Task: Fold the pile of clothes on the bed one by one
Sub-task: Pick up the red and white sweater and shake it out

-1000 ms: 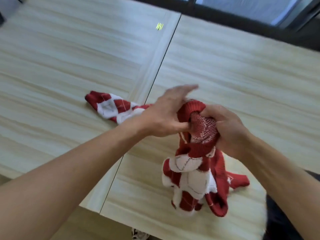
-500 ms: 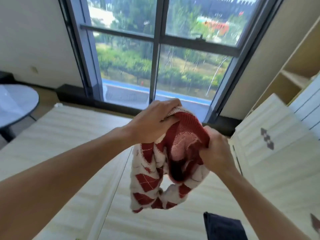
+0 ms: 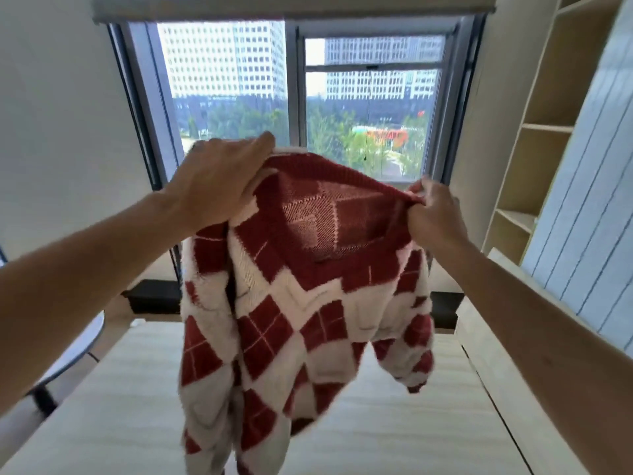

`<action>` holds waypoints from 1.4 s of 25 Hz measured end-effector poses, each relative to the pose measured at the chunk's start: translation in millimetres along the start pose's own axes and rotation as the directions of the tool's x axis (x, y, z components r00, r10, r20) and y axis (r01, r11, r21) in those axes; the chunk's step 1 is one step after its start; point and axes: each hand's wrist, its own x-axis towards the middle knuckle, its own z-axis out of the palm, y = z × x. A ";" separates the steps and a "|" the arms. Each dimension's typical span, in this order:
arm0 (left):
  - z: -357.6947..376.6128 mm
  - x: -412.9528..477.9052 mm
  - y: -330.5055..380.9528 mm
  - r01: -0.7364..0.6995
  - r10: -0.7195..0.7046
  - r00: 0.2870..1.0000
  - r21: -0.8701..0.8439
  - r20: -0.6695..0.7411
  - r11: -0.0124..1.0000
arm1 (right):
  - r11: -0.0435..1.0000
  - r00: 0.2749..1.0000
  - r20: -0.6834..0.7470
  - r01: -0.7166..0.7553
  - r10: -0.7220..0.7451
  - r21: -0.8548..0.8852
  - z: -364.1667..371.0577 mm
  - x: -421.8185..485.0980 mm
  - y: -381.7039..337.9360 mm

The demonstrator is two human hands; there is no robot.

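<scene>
A red and white argyle sweater (image 3: 294,320) hangs spread out in the air in front of me, its red V-neck collar at the top. My left hand (image 3: 219,180) grips the sweater's left shoulder. My right hand (image 3: 433,214) pinches the right shoulder by the collar. Both sleeves dangle down, and the hem hangs over the pale wood-grain bed surface (image 3: 394,433) below.
A large window (image 3: 298,97) faces me behind the sweater. Open wooden shelves (image 3: 544,125) stand at the right, with a white panelled wall (image 3: 589,217) beside them. A round table (image 3: 73,354) sits at the lower left next to the bed.
The bunched sweater was lifted off the bed and pulled apart. My hands moved away from each other to the shoulders, so it now hangs open. My view tilted up toward the window.
</scene>
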 end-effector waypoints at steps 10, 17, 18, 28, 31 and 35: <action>-34.9 -31.1 5.8 0.288 -0.299 0.948 -0.111 -0.108 0.951 | 0.975 0.978 0.021 0.208 -0.210 0.072 -67.8 -0.3 -37.4; -21.7 -35.6 24.9 0.668 -0.661 0.694 -0.597 0.285 0.444 | 0.920 0.629 0.697 0.374 -0.344 0.117 -121.7 4.6 1.6; -19.4 -40.3 29.2 0.643 -0.592 0.750 -0.538 0.296 0.545 | 0.908 0.631 0.698 0.413 -0.339 0.067 -118.0 5.5 16.1; 46.4 -99.4 24.5 0.694 -0.658 0.717 -0.329 0.232 0.640 | 0.916 0.877 0.327 0.395 -0.352 -0.072 -64.2 -5.7 96.1; 72.6 -131.4 22.8 0.728 -0.684 0.682 -0.328 0.260 0.602 | 0.920 0.778 0.536 0.391 -0.328 -0.005 -51.6 -11.2 104.0; 68.4 -165.5 3.6 0.370 -0.329 0.914 -0.154 0.239 0.916 | 0.957 0.666 0.716 0.290 -0.209 0.010 -39.3 -26.1 109.4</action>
